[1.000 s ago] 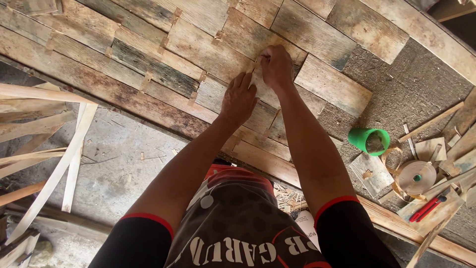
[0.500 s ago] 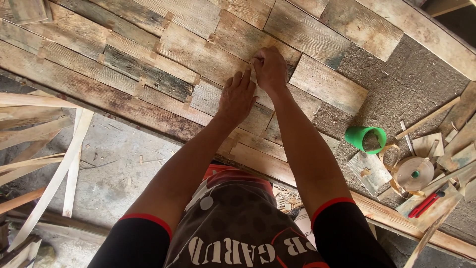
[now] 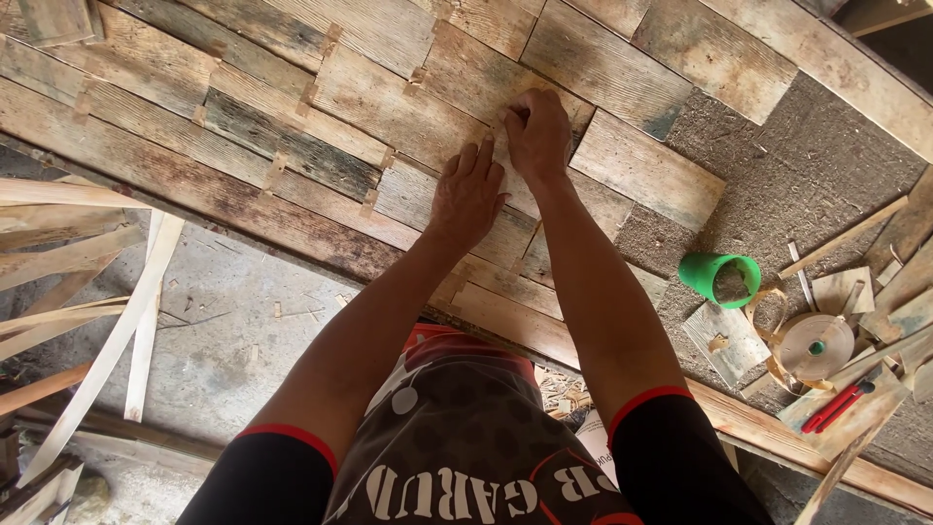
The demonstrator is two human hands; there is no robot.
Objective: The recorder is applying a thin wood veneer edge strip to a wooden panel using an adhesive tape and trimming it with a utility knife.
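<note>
A large panel (image 3: pixel 321 87) covered with weathered wooden veneer pieces lies in front of me. My left hand (image 3: pixel 466 194) rests flat, fingers spread, on a pale veneer strip (image 3: pixel 505 199) in the middle of the panel. My right hand (image 3: pixel 537 131) presses down just beyond it, fingers curled at the strip's far end. To the right of the hands, a bare grey patch of board (image 3: pixel 807 175) shows where no wood covers it.
A green cup (image 3: pixel 721 277) lies on its side on the bare board, right of my arm. Past it are a tape roll (image 3: pixel 814 345), a red utility knife (image 3: pixel 838 406) and wood offcuts (image 3: pixel 724 340). Long pale wood strips (image 3: pixel 87 292) lie on the concrete floor at left.
Both hands stay at the same spot on the strip. My right hand's fingers have curled in tighter, and my view has shifted slightly.
</note>
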